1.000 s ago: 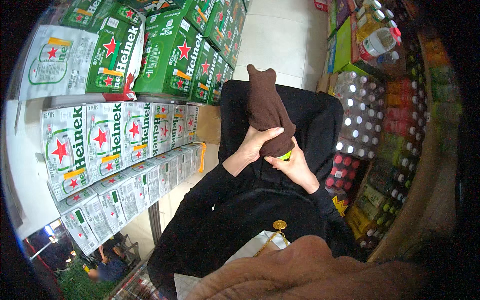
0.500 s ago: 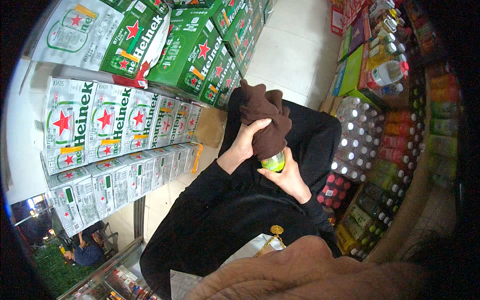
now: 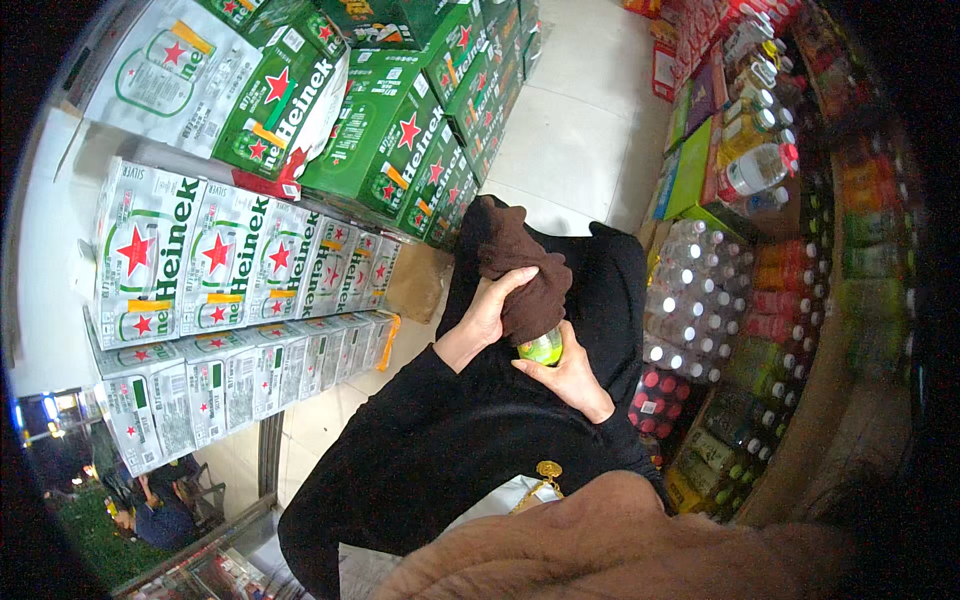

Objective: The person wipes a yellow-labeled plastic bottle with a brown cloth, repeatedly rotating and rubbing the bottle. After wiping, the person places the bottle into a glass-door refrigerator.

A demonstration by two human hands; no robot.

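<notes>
A brown cloth (image 3: 530,300) is bunched over my lap, its loose end pointing away from me. My left hand (image 3: 490,312) grips the cloth from its left side, thumb laid across the top. Out of the cloth's near end sticks a shiny green-and-yellow container (image 3: 544,348), perhaps a bottle or can; the rest of it is covered. My right hand (image 3: 574,378) closes round that exposed end, with the thumb along its near side and the fingers mostly behind it.
Silver-white drink cartons (image 3: 140,255) line the left side, with green cartons (image 3: 370,150) stacked beyond. At right stand packs of white-capped bottles (image 3: 690,300), a dark pack with red caps (image 3: 660,402) and bottle shelves. Pale floor tiles (image 3: 570,130) run ahead. A person (image 3: 165,515) sits outside, lower left.
The view has shifted slightly. The cloth's far end droops lower and looks less ruffled. Both hands keep their grips on the cloth and the container.
</notes>
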